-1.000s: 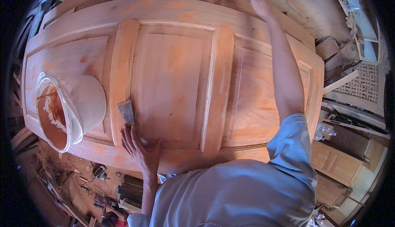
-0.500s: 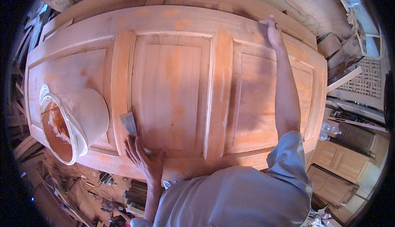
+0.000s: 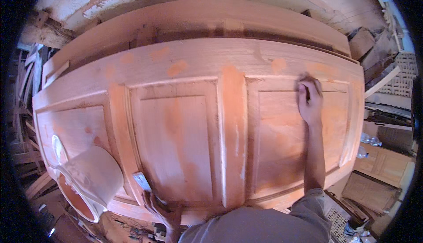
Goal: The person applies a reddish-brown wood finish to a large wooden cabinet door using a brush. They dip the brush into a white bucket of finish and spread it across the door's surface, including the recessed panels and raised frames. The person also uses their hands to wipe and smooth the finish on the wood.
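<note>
A large wooden door with raised panels (image 3: 176, 128) lies flat before me, marked with patches of orange filler. At its near edge, my left hand (image 3: 161, 210) is closed around a flat metal scraper (image 3: 142, 181); the blade sticks out past the fingers and the handle is hidden. My right hand (image 3: 311, 100) is over the upper edge of the right panel, fingers curled and fingertips blurred. Whatever it holds, if anything, does not show. A white plastic bucket (image 3: 99, 170) lies on its side on the door's left panel, orange-brown residue inside its mouth.
Behind the door stands a long reddish board (image 3: 264, 16) against a wall with peeling paint. Scrap timber (image 3: 28, 133) is piled at the left. Clear plastic bottles (image 3: 370, 140) and smaller panelled doors (image 3: 387, 159) are at the right, near a lattice panel (image 3: 398, 80).
My right hand has drawn back from the door's far edge onto the right panel, its fingers curling. The view has shifted, so the door sits lower. My left hand stays with the scraper.
</note>
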The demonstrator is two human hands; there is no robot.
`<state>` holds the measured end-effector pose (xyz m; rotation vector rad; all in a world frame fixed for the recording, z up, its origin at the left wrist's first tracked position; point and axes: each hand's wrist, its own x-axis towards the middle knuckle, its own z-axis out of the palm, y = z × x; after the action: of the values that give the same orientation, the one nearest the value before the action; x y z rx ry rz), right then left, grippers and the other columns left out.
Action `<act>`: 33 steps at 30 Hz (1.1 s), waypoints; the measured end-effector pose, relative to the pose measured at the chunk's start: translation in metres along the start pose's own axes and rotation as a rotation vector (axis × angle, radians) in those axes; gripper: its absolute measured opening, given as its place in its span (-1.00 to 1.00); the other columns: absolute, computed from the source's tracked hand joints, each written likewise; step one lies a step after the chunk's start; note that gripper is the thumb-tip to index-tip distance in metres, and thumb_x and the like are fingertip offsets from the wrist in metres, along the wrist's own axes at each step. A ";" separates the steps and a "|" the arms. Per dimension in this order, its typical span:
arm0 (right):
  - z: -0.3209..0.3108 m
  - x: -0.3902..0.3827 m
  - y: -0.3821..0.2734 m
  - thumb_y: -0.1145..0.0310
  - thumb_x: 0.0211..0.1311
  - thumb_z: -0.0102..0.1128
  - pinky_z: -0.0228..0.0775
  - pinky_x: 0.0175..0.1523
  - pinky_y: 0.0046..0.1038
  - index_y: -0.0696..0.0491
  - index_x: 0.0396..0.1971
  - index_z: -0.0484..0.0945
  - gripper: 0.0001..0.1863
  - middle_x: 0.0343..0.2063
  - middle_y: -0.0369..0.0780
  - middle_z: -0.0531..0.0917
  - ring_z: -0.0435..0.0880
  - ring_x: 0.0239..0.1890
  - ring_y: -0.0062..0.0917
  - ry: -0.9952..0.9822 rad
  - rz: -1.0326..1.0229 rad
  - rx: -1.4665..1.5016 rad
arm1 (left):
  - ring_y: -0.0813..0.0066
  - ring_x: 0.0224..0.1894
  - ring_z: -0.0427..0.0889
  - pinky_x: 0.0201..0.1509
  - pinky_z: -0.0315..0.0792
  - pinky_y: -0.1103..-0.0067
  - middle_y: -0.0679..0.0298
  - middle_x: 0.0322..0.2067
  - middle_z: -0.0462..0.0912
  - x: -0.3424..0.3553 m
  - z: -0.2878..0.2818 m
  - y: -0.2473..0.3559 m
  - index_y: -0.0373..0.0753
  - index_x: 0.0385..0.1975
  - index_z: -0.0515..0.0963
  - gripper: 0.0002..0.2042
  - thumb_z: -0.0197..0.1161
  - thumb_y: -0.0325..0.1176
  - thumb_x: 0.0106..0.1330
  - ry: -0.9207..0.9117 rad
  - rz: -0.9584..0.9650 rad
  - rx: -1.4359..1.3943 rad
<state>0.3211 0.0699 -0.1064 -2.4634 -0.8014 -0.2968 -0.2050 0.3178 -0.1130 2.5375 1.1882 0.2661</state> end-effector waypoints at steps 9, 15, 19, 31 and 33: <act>0.011 -0.006 0.008 0.40 0.39 0.07 0.44 0.04 -0.18 0.15 -0.22 0.59 -0.84 -0.22 -0.02 0.67 0.61 -0.13 -0.11 0.043 -0.092 -0.189 | -0.17 0.47 0.03 0.49 -0.01 -0.03 -0.07 0.43 0.05 -0.001 -0.010 0.016 -0.18 0.42 0.11 0.14 0.69 -0.11 -0.23 -0.092 -0.057 -0.103; 0.010 -0.001 0.029 0.29 0.44 0.11 0.51 0.04 -0.29 0.14 -0.19 0.66 -0.76 -0.20 -0.05 0.71 0.69 -0.13 -0.20 0.056 -0.152 -0.211 | -0.16 0.46 0.09 0.47 0.04 -0.01 -0.10 0.41 0.14 0.005 0.000 0.014 -0.23 0.37 0.21 0.10 0.69 -0.01 -0.23 -0.039 -0.029 -0.117; 0.001 -0.006 0.037 0.25 0.42 0.16 0.51 0.05 -0.33 0.10 -0.13 0.67 -0.75 -0.20 -0.08 0.70 0.70 -0.11 -0.23 0.028 -0.194 -0.278 | -0.15 0.45 0.13 0.46 0.07 0.01 -0.11 0.39 0.20 0.011 -0.003 0.025 -0.24 0.36 0.25 0.03 0.65 -0.02 -0.15 0.015 0.036 -0.054; -0.118 -0.193 -0.005 0.36 0.37 0.21 0.47 0.11 -0.34 0.17 -0.12 0.64 -0.78 -0.11 -0.11 0.68 0.65 -0.01 -0.29 0.103 0.143 -0.016 | -0.07 0.43 0.21 0.48 0.09 0.11 -0.05 0.36 0.30 0.004 -0.002 0.008 -0.26 0.32 0.32 -0.14 0.58 -0.09 -0.01 0.142 0.108 -0.138; -0.148 -0.248 0.017 0.36 0.38 0.20 0.47 0.11 -0.33 0.19 -0.08 0.64 -0.75 -0.08 -0.10 0.68 0.64 0.02 -0.27 0.164 0.306 -0.044 | -0.06 0.43 0.22 0.48 0.09 0.11 -0.05 0.35 0.31 0.003 0.000 0.009 -0.26 0.31 0.33 -0.14 0.58 -0.10 0.00 0.141 0.117 -0.148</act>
<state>0.1267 -0.1422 -0.0782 -2.5170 -0.3459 -0.3986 -0.1964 0.3143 -0.1098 2.4951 1.0287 0.5487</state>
